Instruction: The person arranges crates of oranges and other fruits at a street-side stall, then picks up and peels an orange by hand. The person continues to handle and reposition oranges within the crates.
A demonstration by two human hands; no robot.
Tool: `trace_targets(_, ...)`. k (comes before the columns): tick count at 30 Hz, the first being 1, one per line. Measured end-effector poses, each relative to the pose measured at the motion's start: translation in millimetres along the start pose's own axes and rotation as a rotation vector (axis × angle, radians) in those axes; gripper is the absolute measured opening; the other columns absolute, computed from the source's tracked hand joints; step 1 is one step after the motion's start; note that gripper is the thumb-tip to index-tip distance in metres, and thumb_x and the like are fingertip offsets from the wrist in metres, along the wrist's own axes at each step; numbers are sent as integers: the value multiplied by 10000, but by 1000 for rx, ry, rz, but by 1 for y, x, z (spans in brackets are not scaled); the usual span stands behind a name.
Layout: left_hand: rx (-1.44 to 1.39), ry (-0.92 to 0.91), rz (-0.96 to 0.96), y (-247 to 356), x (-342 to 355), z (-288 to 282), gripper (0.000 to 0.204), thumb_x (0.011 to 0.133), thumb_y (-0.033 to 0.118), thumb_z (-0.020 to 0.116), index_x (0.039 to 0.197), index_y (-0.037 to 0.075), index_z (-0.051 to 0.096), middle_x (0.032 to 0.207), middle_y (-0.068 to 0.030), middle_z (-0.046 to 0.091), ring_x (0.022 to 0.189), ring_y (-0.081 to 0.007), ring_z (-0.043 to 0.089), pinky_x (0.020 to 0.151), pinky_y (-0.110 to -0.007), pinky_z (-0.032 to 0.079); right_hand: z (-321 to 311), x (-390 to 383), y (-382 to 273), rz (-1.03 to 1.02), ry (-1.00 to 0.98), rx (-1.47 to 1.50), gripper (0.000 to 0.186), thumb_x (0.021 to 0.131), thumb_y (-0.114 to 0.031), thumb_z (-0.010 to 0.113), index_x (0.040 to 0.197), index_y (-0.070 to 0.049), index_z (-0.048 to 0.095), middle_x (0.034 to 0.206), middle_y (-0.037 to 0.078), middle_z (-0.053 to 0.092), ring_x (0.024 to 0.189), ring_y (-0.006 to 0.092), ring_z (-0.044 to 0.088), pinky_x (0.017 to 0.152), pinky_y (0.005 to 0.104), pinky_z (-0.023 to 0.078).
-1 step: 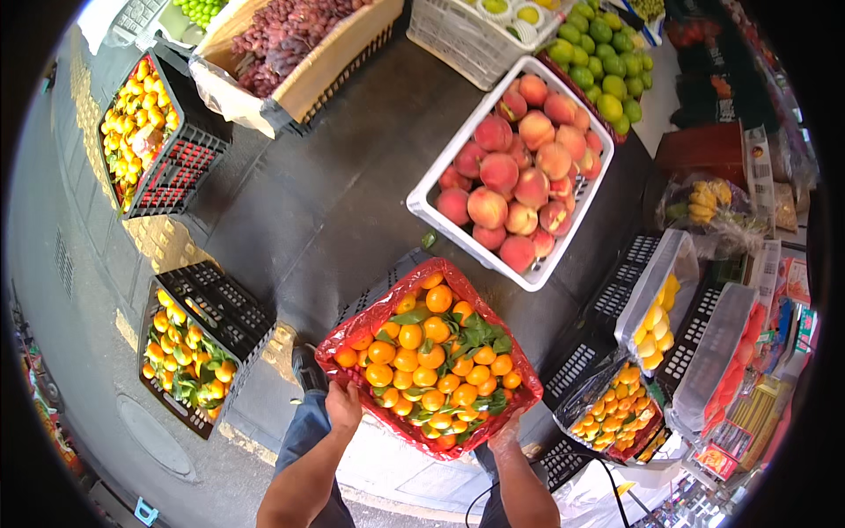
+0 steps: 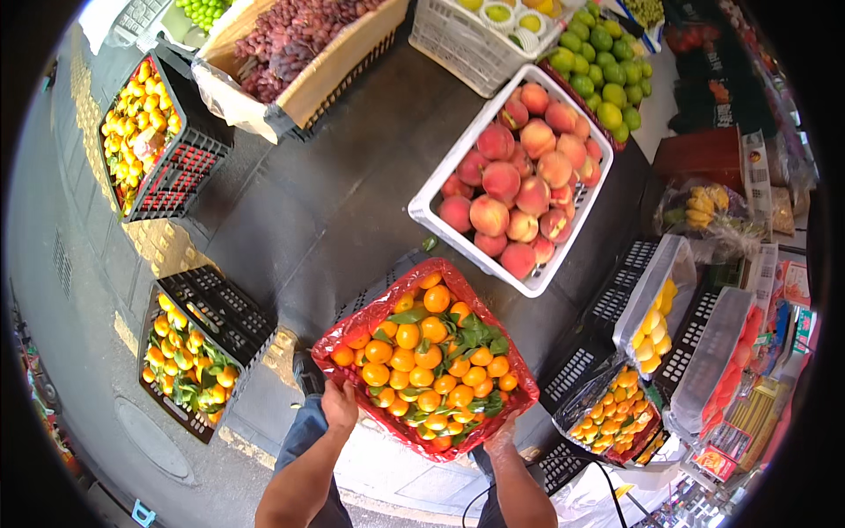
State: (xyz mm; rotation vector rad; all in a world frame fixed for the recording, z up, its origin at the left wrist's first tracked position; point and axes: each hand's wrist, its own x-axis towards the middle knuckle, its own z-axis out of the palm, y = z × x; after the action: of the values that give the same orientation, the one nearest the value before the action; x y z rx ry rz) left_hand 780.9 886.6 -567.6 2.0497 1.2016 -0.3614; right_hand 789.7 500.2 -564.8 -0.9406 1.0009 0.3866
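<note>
A crate lined with red plastic (image 2: 523, 385) is held in front of me, slightly tilted, full of orange mandarins (image 2: 426, 356) with green leaves among them. My left hand (image 2: 339, 407) grips its near left side, fingers closed round the edge and partly hidden beneath it. At the near right corner, my right hand (image 2: 502, 437) is closed on the crate too; most of its fingers are hidden under the liner. Just beyond the crate stands a white basket (image 2: 425, 209) of peaches (image 2: 532, 192).
Black crates of mandarins (image 2: 211, 308) (image 2: 167, 150) stand on the left. Grapes (image 2: 295, 40) fill a wooden-sided box at the back, and limes (image 2: 607, 70) lie behind the peaches. To the right are stacked crates with yellow fruit (image 2: 654, 333) and small oranges (image 2: 613, 409). A cable (image 2: 613, 493) hangs at lower right.
The held crate and both hands have shifted very slightly left in the picture, while the surroundings sit slightly lower. My grip on the crate looks the same.
</note>
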Motion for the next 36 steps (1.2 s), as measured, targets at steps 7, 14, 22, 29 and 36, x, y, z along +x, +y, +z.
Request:
trace_targets(7,35,150,63,43,152,-92,288,997,267,548,1074,-7,505,887,-292,672,836,-516,637,728,-560,502,122,17,88,107,140,48,888,874,-785,469,1502,-160,421,1507,31,502,1402,313,435,1180,576,302)
trace_targets(14,314,62,201,121,333,-188,298,994,302,550,1095,24,511,918,-258,692,898,-459,674,788,-533,538,260,0,147,569,175,36,1075,809,-756,626,1557,-87,241,1585,197,320,1419,390,389,1127,604,347)
trace_targets(22,170,308,592,173,245,-191,539,922,168,651,1385,-28,460,1272,-249,572,1180,-434,536,993,-465,467,244,105,-50,-238,760,-332,441,1020,-388,547,1189,8,639,1147,113,650,987,208,578,869,393,492)
trace_targets(29,-15,-202,633,258,124,-89,371,891,56,645,1245,-31,576,1148,-239,639,1061,-423,624,928,-472,506,249,264,-345,-400,816,-1373,520,869,-415,712,1152,17,651,1175,221,693,1103,366,666,940,434,521)
trace_targets(36,35,-268,272,336,163,34,787,912,201,664,1524,-40,231,1167,-283,639,1022,-433,654,855,-483,529,294,306,-396,-434,466,-1568,440,885,-370,695,1124,-5,638,1074,259,691,1067,418,648,926,455,493)
